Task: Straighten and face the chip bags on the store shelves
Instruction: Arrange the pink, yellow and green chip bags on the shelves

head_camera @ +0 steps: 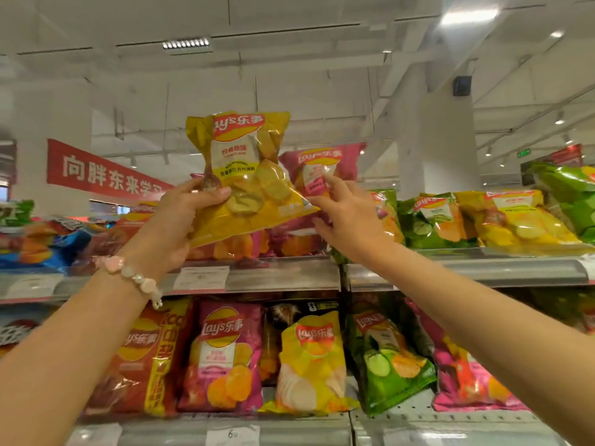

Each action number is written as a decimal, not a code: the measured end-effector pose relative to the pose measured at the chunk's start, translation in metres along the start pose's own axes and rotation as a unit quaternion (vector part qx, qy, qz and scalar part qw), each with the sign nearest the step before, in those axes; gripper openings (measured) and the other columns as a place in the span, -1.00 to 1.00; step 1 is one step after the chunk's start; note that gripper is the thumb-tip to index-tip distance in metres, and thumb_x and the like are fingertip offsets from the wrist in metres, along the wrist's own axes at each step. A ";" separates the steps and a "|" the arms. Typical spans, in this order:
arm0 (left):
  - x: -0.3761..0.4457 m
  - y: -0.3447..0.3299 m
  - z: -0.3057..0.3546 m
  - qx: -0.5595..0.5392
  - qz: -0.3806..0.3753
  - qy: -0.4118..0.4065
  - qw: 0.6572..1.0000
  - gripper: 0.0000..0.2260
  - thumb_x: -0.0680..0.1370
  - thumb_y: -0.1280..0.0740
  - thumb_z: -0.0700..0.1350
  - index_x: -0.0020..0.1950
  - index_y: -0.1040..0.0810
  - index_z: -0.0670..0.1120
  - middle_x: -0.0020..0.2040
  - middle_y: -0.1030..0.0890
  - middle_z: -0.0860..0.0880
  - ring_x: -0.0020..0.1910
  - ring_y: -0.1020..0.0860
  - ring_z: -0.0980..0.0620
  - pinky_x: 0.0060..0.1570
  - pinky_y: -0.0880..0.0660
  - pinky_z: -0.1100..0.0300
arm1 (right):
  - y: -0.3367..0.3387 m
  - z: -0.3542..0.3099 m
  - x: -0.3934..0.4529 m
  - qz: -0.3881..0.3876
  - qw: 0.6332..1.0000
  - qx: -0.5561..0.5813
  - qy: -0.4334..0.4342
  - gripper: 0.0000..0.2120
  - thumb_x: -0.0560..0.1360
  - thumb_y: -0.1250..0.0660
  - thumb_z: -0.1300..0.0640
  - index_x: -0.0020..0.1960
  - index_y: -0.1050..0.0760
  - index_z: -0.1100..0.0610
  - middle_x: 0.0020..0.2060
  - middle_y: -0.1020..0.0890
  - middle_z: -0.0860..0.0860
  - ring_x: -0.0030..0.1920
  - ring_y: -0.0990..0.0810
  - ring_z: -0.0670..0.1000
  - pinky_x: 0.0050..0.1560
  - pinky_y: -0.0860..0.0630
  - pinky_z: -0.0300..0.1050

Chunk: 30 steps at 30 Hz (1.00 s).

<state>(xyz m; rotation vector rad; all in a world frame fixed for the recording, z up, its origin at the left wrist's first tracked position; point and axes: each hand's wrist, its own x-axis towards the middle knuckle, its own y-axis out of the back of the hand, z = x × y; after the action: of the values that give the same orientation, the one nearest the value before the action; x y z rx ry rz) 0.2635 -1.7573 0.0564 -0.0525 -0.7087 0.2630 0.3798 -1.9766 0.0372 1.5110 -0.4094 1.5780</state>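
While my left hand (180,217) grips a yellow chip bag (244,175) at the centre of the frame, lifted above the top shelf (283,275), thumb curled over its front, my right hand (347,217) reaches just right of it, fingers loosely spread, touching a pink chip bag (322,165) standing behind. A beaded bracelet (135,278) circles my left wrist. More bags line the lower shelf (289,426) along the bottom.

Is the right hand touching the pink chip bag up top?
Touching: the head view shows the right hand with fingertips resting on the pink chip bag.
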 end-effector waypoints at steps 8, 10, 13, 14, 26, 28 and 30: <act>0.000 0.036 -0.003 0.003 0.018 0.008 1.000 -0.69 0.45 -0.41 -0.19 0.18 -0.55 -0.04 -0.09 -0.71 0.01 -0.17 -0.69 0.06 -0.38 -0.57 0.24 | -0.040 -0.031 0.001 -0.052 0.998 -0.022 -0.024 -0.62 0.53 -0.25 0.01 0.35 -0.42 -0.09 0.49 -0.22 0.08 0.36 -0.29 0.16 0.31 -0.29 0.15; 0.000 0.041 -0.003 0.000 0.018 0.010 1.000 -0.61 0.37 -0.44 -0.17 0.20 -0.55 -0.05 -0.07 -0.71 -0.01 -0.16 -0.69 0.05 -0.36 -0.58 0.22 | -0.044 -0.034 0.001 -0.067 0.997 -0.025 -0.025 -0.62 0.53 -0.26 0.00 0.35 -0.42 -0.09 0.47 -0.23 0.07 0.35 -0.29 0.16 0.29 -0.31 0.14; 0.001 0.042 -0.004 -0.010 0.021 0.008 1.000 -0.47 0.25 -0.46 -0.13 0.23 -0.54 -0.07 -0.05 -0.71 -0.03 -0.14 -0.69 0.02 -0.35 -0.58 0.21 | -0.049 -0.035 0.002 -0.102 0.994 -0.020 -0.022 -0.60 0.51 -0.31 -0.04 0.34 -0.44 -0.07 0.42 -0.30 0.06 0.31 -0.34 0.15 0.26 -0.34 0.08; 0.001 0.041 -0.004 -0.013 0.020 0.008 1.000 -0.44 0.24 -0.46 -0.13 0.24 -0.54 -0.07 -0.03 -0.70 -0.05 -0.12 -0.69 0.01 -0.35 -0.59 0.21 | -0.050 -0.036 0.003 -0.114 0.993 -0.021 -0.019 -0.59 0.50 -0.32 -0.06 0.34 -0.43 -0.07 0.41 -0.31 0.05 0.31 -0.35 0.14 0.26 -0.34 0.07; 0.003 0.012 -0.022 -0.011 -0.023 0.009 1.000 -0.58 0.36 -0.44 -0.18 0.21 -0.55 -0.08 -0.08 -0.71 -0.01 -0.15 -0.69 0.03 -0.34 -0.59 0.21 | -0.022 -0.013 0.002 -0.107 0.938 0.305 -0.123 -0.56 0.61 -0.15 0.16 0.48 -0.22 0.11 0.38 -0.40 0.07 0.37 -0.37 -0.01 0.36 -0.32 -0.08; 0.003 0.001 -0.027 -0.022 -0.034 0.011 0.999 -0.61 0.37 -0.44 -0.19 0.19 -0.56 -0.07 -0.11 -0.72 0.00 -0.17 -0.69 0.05 -0.36 -0.58 0.23 | -0.007 -0.010 0.002 -0.049 0.875 0.427 -0.222 -0.57 0.63 -0.11 0.06 0.48 -0.21 0.09 0.30 -0.47 -0.04 0.22 -0.43 -0.24 0.20 -0.40 -0.31; 0.003 -0.013 -0.030 -0.034 -0.050 0.012 0.998 -0.54 0.32 -0.45 -0.17 0.22 -0.55 -0.08 -0.09 -0.71 0.00 -0.16 -0.69 0.06 -0.35 -0.58 0.24 | 0.011 -0.004 0.003 -0.035 0.814 0.505 -0.285 -0.52 0.61 -0.09 -0.10 0.48 -0.21 0.05 0.31 -0.46 -0.06 0.21 -0.45 -0.22 0.13 -0.41 -0.33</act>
<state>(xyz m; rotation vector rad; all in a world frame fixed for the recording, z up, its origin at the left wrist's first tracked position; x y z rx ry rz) 0.2878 -1.7678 0.0369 -0.0854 -0.6938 0.1421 0.3696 -1.9788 0.0427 2.7996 0.2513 1.2718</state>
